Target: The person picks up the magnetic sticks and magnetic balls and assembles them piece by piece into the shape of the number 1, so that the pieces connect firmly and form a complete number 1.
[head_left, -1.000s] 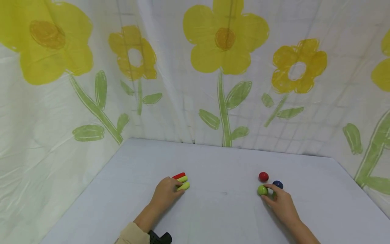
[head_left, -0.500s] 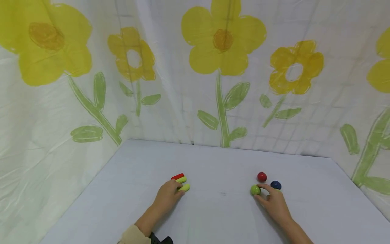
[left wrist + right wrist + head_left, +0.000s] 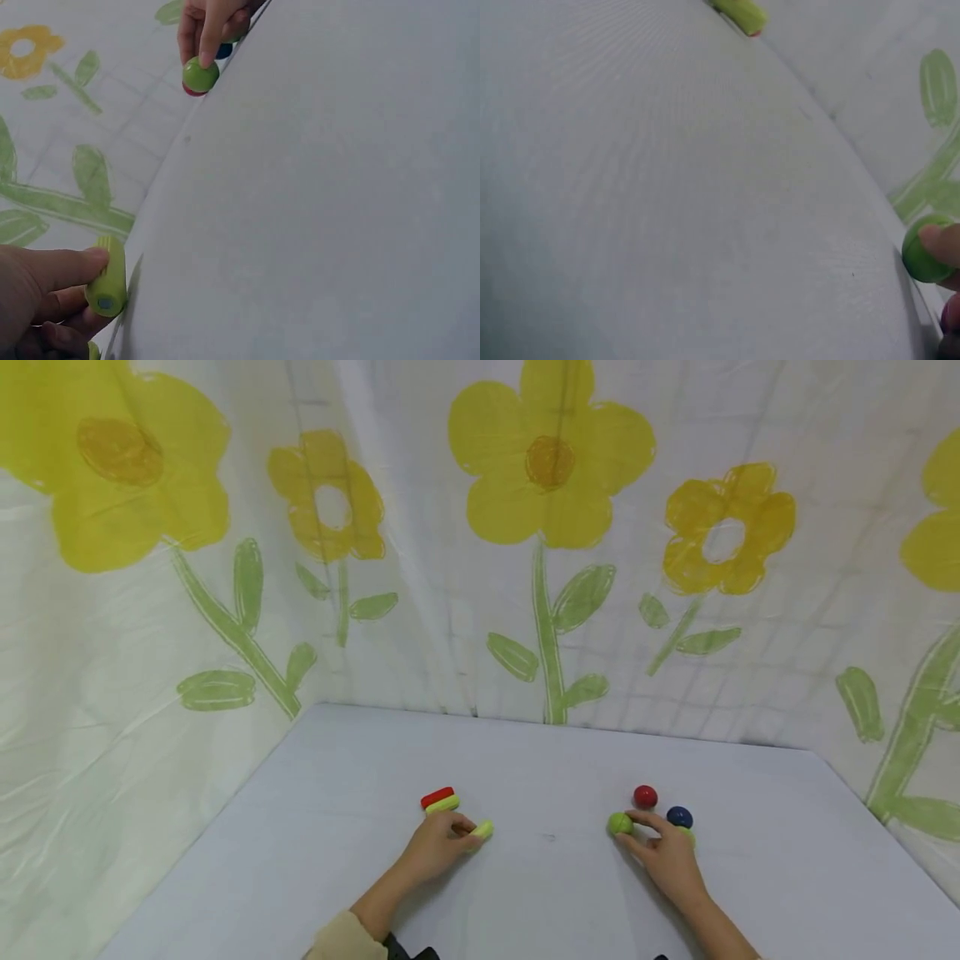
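Nearest, at the bottom of the head view, one beige sleeve (image 3: 347,937) leads to the left hand (image 3: 435,850), whose thumb and fingers pinch a yellow-green stick (image 3: 483,829) at lower center. The right hand (image 3: 675,860), at lower right, pinches a green ball (image 3: 619,823) between thumb and fingers. A second green ball (image 3: 689,837) is partly hidden behind that hand, touching or just beside a blue ball (image 3: 679,817); a red ball (image 3: 645,797) lies a little farther back. Left of center, another yellow-green stick (image 3: 444,804) lies alongside a red stick (image 3: 437,797). That makes three sticks and four balls at the tabletop (image 3: 540,893). Behind hangs a white sheet (image 3: 442,627) with five yellow flowers, one cut off at the right edge.

Since half a second ago, the pinched stick has shifted rightward, away from the other two, and the pinched ball slightly leftward.
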Demonstrator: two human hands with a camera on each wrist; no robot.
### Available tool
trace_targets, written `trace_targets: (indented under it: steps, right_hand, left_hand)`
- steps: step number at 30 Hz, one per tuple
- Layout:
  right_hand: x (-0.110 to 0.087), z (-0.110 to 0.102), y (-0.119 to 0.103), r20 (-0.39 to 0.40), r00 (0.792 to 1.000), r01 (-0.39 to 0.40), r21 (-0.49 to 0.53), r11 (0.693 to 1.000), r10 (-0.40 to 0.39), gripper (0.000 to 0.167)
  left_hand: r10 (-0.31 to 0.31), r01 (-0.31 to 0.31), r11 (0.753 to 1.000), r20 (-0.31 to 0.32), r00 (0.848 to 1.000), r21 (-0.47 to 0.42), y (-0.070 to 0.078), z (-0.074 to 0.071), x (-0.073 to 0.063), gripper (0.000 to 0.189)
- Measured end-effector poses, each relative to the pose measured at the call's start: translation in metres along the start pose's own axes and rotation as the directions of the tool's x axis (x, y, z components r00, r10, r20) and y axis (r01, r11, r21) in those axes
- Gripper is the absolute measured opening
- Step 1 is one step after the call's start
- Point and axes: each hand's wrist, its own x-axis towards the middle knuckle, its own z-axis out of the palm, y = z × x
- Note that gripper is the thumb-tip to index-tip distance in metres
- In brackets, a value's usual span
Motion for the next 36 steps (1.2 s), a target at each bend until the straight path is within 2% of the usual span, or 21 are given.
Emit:
trace_targets:
  steps: [7, 12, 15, 22, 25, 28, 36]
  right_hand:
    - [0.002, 0.008, -0.006, 0.05, 0.996, -0.075, 0.052, 0.996, 0.072, 0.036]
    - [0.006, 0.018, -0.008, 0.051, 0.997, -0.068, 0.063, 0.996, 0.064, 0.035]
    - [0.007, 0.022, -0.01, 0.045, 0.997, -0.071, 0.068, 0.995, 0.068, 0.034]
    - [0.011, 0.034, -0.015, 0.069, 0.987, -0.151, 0.105, 0.983, 0.145, 0.035]
    - [0.014, 0.038, -0.017, 0.077, 0.986, -0.156, 0.097, 0.983, 0.149, 0.035]
    - [0.016, 0.042, -0.018, 0.086, 0.986, -0.147, 0.088, 0.985, 0.14, 0.038]
    - [0.02, 0.05, -0.022, 0.106, 0.988, -0.126, 0.096, 0.987, 0.116, 0.037]
  left_hand:
    - [-0.055, 0.059, 0.996, 0.052, 0.997, -0.074, 0.01, 0.014, 0.008, 0.021]
    - [-0.095, 0.105, 0.985, 0.08, 0.992, -0.135, 0.016, 0.022, 0.013, 0.02]
    - [-0.123, 0.138, 0.979, 0.099, 0.987, -0.154, 0.02, 0.026, 0.015, 0.02]
    - [-0.174, 0.201, 0.958, 0.144, 0.974, -0.205, 0.03, 0.035, 0.017, 0.022]
    - [-0.206, 0.237, 0.946, 0.155, 0.966, -0.22, 0.034, 0.04, 0.019, 0.021]
    - [-0.216, 0.248, 0.938, 0.154, 0.964, -0.24, 0.037, 0.045, 0.021, 0.02]
    - [-0.189, 0.216, 0.933, 0.12, 0.975, -0.287, 0.046, 0.059, 0.023, 0.017]
